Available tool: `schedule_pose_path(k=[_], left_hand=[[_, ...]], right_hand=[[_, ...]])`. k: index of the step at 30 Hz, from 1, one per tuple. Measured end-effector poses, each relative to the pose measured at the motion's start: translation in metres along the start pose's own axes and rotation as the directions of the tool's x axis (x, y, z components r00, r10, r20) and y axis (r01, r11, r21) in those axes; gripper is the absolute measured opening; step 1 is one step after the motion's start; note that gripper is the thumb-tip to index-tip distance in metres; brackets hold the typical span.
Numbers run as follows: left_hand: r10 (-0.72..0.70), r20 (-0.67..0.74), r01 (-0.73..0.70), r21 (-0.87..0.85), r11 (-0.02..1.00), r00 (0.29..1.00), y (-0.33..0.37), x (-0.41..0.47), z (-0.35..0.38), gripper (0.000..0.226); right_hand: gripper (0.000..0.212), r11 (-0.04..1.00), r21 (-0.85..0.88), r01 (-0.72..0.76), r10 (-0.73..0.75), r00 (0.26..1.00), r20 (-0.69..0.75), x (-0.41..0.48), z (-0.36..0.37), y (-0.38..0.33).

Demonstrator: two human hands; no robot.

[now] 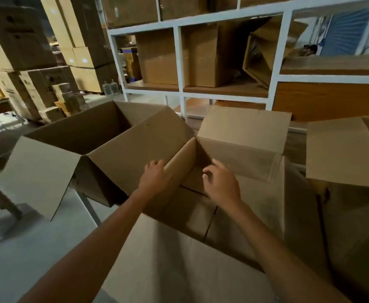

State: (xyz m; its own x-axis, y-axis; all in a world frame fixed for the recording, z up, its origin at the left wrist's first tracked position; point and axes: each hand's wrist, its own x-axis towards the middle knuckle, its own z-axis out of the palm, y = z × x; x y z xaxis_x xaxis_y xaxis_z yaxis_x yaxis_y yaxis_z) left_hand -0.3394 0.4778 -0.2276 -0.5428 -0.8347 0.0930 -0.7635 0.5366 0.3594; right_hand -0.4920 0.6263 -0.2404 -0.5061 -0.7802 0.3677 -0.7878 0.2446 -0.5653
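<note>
Job: setting up the open carton [257, 193] in front of me.
Carton loc: centre of view, tight betw. a 2nd open box [105, 136] on my L and a 3rd box [343, 152] on my R.
L hand [155, 173]: fingers curled over the top edge of the L side flap [180, 157], gripping it. Flap stands roughly upright.
R hand [220, 184]: inside the carton mouth, above the floor. Fingers loosely curled, thumb near the tips, holding nothing I can make out.
Done so far: carton squared up. Bottom flaps folded in, w/ their seam [211, 217] showing across the floor. Can't tell if it's taped.
Contents: nothing inside that I can see.
Not done: top is open. Far flap [244, 125] stands up and the near flap [179, 263] lies out toward me. No filling, no closing.
Est. progress: early, I'd say. Carton formed, and everything from loading to sealing is left.
Next, prob.: push the L side flap out of the way or fold it, depending on what goes in.
Bkgd: white rack [180, 62] w/ more cartons behind.
</note>
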Motion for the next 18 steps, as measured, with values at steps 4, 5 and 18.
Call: schedule_pose_path(k=[4,5,18], left_hand=[[-0.109,0.15,0.132,-0.149,0.98,0.983,-0.036,0.026,0.027,0.04],[-0.114,0.172,0.147,-0.191,0.97,0.978,-0.045,0.033,0.033,0.038],[0.038,0.591,0.423,-0.618,0.663,0.806,-0.094,0.047,0.049,0.085]], right_hand=[[0.024,0.986,-0.164,-0.013,0.024,0.997,0.068,-0.008,0.022,0.013],[0.025,0.978,-0.207,-0.027,0.044,0.996,0.077,-0.009,0.026,0.015],[0.034,0.865,-0.368,-0.342,0.334,0.939,-0.088,-0.086,0.041,-0.015]])
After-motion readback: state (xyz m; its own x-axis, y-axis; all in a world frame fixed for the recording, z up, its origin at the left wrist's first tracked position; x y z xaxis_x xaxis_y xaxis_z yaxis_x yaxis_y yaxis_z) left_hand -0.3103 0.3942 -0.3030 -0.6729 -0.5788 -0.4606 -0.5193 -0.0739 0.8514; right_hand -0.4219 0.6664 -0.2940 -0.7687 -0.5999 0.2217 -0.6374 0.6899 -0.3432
